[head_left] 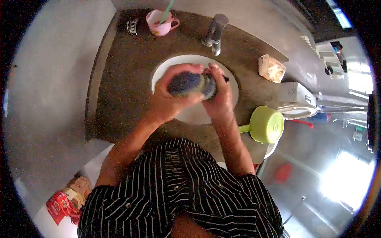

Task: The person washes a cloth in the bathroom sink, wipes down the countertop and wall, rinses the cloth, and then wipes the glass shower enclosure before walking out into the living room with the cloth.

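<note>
Brown countertop [123, 91] with a white basin [196, 116] set into it lies before a person in a striped shirt [174, 190]. Near the surface's near right corner is a lime-green dipper [270, 125]. Over the basin, the left hand [168, 104] and right hand [220, 99] are clamped around a blurred dark bluish object [184, 83]. Beyond, a small box [272, 68] sits by the right edge, a grey faucet [217, 29] near the far edge, and a pink mug [156, 29] with a green stick [167, 10] near the far left corner

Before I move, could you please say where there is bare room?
Bare counter lies between basin, left edge and pink mug, plus between faucet and packet. Left hand and right hand crowd the basin; a green dipper, the right.
</note>
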A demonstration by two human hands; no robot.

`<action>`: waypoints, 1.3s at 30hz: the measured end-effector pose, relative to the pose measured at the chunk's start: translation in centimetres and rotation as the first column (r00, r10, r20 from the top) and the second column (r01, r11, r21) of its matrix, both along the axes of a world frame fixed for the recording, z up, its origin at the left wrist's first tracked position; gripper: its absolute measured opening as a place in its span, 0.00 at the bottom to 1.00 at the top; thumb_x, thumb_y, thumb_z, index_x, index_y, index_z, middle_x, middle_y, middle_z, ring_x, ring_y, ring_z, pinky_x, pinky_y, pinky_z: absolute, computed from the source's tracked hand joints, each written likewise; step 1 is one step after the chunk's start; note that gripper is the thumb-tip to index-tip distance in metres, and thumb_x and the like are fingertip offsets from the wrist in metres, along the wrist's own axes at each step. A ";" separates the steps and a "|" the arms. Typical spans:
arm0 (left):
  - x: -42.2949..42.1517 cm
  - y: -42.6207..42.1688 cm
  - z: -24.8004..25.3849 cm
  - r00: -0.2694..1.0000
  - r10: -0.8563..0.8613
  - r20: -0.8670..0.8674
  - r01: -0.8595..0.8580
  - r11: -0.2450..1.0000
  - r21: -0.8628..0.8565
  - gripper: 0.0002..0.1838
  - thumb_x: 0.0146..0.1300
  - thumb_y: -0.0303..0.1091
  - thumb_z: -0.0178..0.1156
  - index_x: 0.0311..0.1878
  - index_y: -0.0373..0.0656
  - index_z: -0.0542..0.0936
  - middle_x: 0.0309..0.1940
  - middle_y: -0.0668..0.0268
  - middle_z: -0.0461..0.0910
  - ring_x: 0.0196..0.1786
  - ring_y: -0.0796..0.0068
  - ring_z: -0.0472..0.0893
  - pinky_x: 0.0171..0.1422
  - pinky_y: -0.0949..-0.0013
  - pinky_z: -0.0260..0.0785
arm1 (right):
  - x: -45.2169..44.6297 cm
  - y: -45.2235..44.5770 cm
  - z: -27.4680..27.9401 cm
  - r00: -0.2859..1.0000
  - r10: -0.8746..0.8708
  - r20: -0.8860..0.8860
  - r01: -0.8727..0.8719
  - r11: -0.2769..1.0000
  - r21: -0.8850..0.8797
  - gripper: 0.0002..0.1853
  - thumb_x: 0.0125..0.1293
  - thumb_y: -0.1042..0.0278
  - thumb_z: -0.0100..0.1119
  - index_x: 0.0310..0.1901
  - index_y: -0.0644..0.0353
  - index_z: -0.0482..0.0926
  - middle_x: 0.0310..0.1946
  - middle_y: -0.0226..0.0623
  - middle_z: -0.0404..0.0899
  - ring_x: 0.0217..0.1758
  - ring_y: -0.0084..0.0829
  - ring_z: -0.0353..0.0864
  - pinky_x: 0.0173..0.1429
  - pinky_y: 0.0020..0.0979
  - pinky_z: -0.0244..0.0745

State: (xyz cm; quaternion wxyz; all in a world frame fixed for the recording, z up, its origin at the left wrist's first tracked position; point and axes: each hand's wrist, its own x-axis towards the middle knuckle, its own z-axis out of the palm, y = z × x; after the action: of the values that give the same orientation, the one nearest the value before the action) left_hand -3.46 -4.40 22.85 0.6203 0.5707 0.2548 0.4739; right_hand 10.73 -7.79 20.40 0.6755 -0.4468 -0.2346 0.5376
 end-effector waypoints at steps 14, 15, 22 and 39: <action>5.8 -2.0 -2.8 0.956 -0.100 -0.276 0.292 0.425 0.857 0.07 0.46 0.35 0.55 0.30 0.46 0.73 0.29 0.65 0.71 0.37 0.65 0.74 0.47 0.60 0.68 | 5.3 4.7 2.1 0.337 0.841 0.424 -0.703 0.524 -0.481 0.09 0.53 0.73 0.54 0.35 0.64 0.79 0.34 0.36 0.76 0.31 0.26 0.74 0.39 0.26 0.71; 6.2 -1.9 -3.1 0.957 -0.082 -0.278 0.288 0.399 0.871 0.05 0.47 0.35 0.55 0.27 0.47 0.73 0.27 0.67 0.70 0.36 0.68 0.74 0.45 0.63 0.66 | 5.3 5.1 1.4 0.393 0.862 0.321 -0.709 0.506 -0.491 0.10 0.53 0.73 0.53 0.36 0.66 0.79 0.27 0.33 0.73 0.26 0.23 0.71 0.33 0.25 0.70; 7.2 -2.9 -6.4 0.941 0.047 -0.336 0.306 0.306 0.901 0.04 0.48 0.35 0.56 0.27 0.47 0.74 0.27 0.69 0.71 0.33 0.69 0.74 0.44 0.61 0.66 | 3.6 6.2 -0.9 0.353 0.933 0.077 -0.557 0.275 -0.783 0.11 0.54 0.72 0.51 0.35 0.68 0.78 0.15 0.28 0.68 0.20 0.20 0.72 0.26 0.24 0.69; 6.7 -5.9 -15.4 0.749 -0.658 0.075 0.644 0.750 0.151 0.08 0.55 0.31 0.54 0.23 0.43 0.68 0.21 0.71 0.64 0.28 0.77 0.65 0.35 0.73 0.59 | 2.7 3.5 -11.4 0.076 0.811 0.580 -0.610 0.498 -0.616 0.13 0.58 0.67 0.50 0.20 0.65 0.74 0.12 0.38 0.74 0.14 0.27 0.77 0.23 0.32 0.75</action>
State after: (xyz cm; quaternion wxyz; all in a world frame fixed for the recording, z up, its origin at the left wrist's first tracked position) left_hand 3.29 -10.34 7.41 0.7270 0.6283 -0.0267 0.2758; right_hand 13.43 -4.25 8.98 0.0689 -0.5350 -0.6502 0.5351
